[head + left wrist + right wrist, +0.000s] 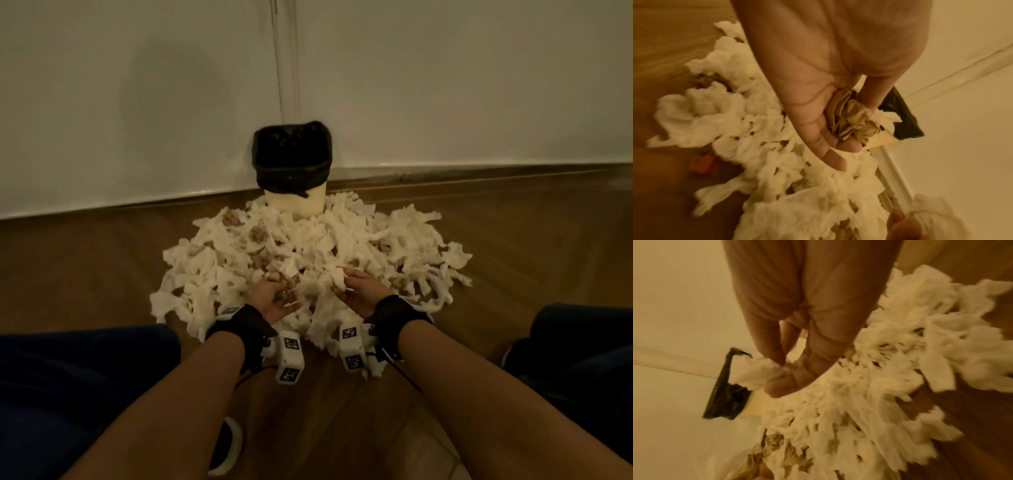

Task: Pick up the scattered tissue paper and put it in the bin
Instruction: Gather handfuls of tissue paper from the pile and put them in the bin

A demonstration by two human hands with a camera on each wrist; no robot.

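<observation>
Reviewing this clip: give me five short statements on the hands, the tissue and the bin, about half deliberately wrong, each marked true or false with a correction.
1. The left hand holds a crumpled brown wad. True.
2. The right hand is empty. False: its fingers pinch a piece of white tissue.
3. The bin has a black liner. True.
4. The bin lies tipped over on the floor. False: it stands upright by the wall.
5. The tissue pile lies on the floor in front of the bin. True.
</observation>
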